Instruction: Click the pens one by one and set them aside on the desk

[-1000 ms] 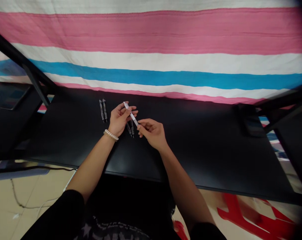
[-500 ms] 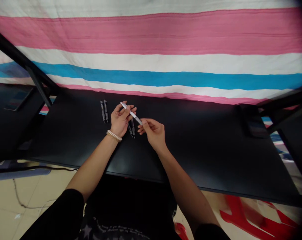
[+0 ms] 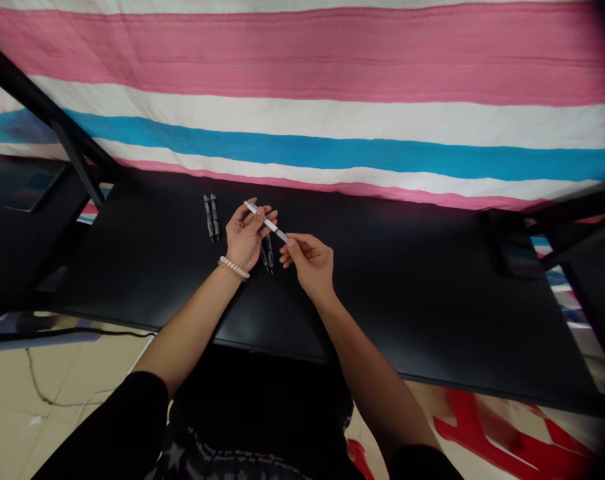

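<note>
Slim white pen [image 3: 271,224] is pinched between left hand [image 3: 247,235] and right hand [image 3: 307,261]; any lettering is too small to read.

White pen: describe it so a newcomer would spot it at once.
Below the striped cloth is a black table. Over it, the left hand and the right hand hold the white pen slantwise between them. It alone is white and held; the dark pens lie on the table, one pair left of the hands, another partly hidden.
</note>
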Demonstrator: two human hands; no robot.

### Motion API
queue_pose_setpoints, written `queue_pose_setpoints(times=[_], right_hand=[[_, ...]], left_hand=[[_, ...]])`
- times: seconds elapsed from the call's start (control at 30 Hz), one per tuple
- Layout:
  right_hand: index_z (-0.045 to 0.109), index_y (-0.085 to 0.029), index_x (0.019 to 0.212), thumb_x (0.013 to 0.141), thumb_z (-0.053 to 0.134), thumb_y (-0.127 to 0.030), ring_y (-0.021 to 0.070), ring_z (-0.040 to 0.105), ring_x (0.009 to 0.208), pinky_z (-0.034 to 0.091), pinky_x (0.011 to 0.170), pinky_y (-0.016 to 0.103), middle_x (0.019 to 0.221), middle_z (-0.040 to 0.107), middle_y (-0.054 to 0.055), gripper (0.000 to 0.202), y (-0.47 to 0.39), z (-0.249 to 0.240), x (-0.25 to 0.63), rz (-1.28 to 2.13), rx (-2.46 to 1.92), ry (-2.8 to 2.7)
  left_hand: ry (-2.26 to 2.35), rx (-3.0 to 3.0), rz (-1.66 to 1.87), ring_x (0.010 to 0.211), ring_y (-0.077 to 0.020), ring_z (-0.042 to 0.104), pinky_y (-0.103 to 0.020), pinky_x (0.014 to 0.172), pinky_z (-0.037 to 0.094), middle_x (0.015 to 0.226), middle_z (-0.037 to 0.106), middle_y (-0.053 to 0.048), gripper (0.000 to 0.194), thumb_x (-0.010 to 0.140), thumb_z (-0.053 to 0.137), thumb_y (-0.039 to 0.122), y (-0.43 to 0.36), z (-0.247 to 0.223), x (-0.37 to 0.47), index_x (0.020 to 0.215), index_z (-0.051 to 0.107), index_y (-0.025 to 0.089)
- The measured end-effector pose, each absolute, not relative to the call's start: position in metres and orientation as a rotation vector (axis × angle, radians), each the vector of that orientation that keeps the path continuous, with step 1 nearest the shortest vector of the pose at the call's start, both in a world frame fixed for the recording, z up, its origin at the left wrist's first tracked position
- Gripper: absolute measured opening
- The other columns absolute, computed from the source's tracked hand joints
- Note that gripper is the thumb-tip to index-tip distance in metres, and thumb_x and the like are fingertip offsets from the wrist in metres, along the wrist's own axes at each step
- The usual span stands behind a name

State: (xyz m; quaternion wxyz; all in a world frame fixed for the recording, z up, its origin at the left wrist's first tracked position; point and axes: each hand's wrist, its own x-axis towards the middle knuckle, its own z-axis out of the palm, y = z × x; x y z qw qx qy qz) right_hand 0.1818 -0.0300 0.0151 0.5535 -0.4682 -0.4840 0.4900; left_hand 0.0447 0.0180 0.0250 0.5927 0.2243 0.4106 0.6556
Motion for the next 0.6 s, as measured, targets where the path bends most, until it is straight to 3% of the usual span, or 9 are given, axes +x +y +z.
queue_pose_setpoints(times=[0.1, 0.23, 0.4, 0.6], right_hand=[[0.078, -0.026, 0.090, 0.076, 0.083, -0.046, 0.0187, 0.072, 0.086, 0.064, 0.075, 0.036, 0.101, 0.072, 0.005, 0.025, -0.030, 0.015, 0.181, 1.054, -1.083, -1.162], [0.079, -0.025, 0.093, 0.084, 0.076, -0.040, 0.0154, 0.069, 0.069, 0.061, 0.062, 0.032, 0.086, 0.073, 0.002, 0.017, -0.031, 0.016, 0.180, 1.042, -1.080, -1.151], [0.077, -0.024, 0.084, 0.085, 0.075, -0.025, 0.0156, 0.068, 0.076, 0.058, 0.065, 0.030, 0.086, 0.072, 0.002, 0.003, -0.035, 0.022, 0.184, 0.679, -1.155, -1.297], [0.074, -0.023, 0.086, 0.087, 0.072, -0.027, 0.0153, 0.068, 0.075, 0.058, 0.067, 0.030, 0.085, 0.072, 0.002, 0.005, -0.036, 0.022, 0.185, 0.637, -1.185, -1.369]], left_hand=[[0.924, 0.497, 1.538, 0.093, -0.0188, 0.076, -0.037, 0.094, 0.058, 0.095, 0.076, -0.004, 0.032, 0.083, 0.080, 0.021, 0.017, 0.027, 0.047, 0.109, 0.062, 0.019], [0.893, 0.481, 1.549, 0.089, -0.0187, 0.076, -0.038, 0.094, 0.058, 0.091, 0.076, -0.003, 0.032, 0.081, 0.081, 0.019, 0.017, 0.027, 0.047, 0.107, 0.062, 0.019], [0.931, 0.414, 1.637, 0.095, -0.0185, 0.076, -0.036, 0.097, 0.057, 0.091, 0.074, -0.003, 0.023, 0.084, 0.078, 0.016, 0.025, 0.028, 0.034, 0.101, 0.062, 0.019], [0.935, 0.430, 1.622, 0.093, -0.0184, 0.076, -0.037, 0.096, 0.057, 0.090, 0.074, -0.003, 0.021, 0.085, 0.076, 0.015, 0.024, 0.029, 0.035, 0.100, 0.062, 0.018]])
